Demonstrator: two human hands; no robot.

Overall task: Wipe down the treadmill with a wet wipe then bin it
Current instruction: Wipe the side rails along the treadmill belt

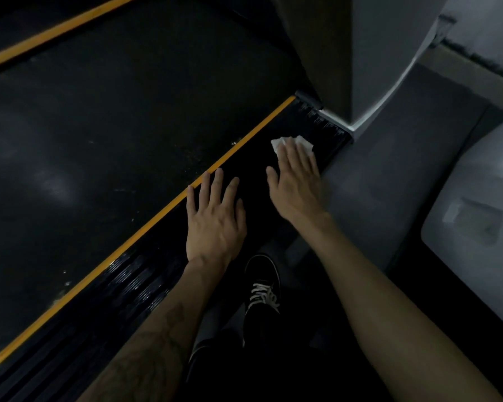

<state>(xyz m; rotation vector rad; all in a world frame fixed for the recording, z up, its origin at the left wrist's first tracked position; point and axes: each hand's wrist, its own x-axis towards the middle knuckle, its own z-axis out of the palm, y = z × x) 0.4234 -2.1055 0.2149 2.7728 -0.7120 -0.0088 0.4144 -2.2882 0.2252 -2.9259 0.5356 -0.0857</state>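
Flat, right hand [295, 184] presses wipe [285, 142] onto rail [145, 288].

White wipe [291, 144], black ribbed side rail [134, 285] with orange stripe [145, 227], seemingly black belt [99, 126].

Both forearms were bare, with no sleeves in view. The left forearm [145, 352] carried a dark line tattoo. A black lace-up sneaker [262, 288] had white laces, beside dark trousers [215, 355].
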